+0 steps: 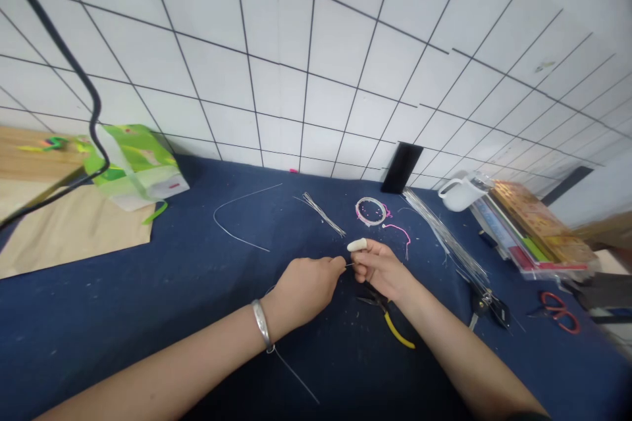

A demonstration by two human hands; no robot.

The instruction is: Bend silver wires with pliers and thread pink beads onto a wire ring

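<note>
My left hand is closed in a pinch, a silver bangle at its wrist. A thin metal wire spans the small gap to my right hand, whose fingers are closed on it too. One finger of the right hand wears a pale finger cot. A length of wire shows below the left wrist; whether it is the same piece, I cannot tell. Pliers with yellow-and-black handles lie on the dark blue cloth, partly hidden under my right hand and forearm.
Beyond my hands lie a bent wire, a short wire bundle, a round dish with pink bits and a pink strand. Rightward are long wires, keys, red scissors, books and a white mug.
</note>
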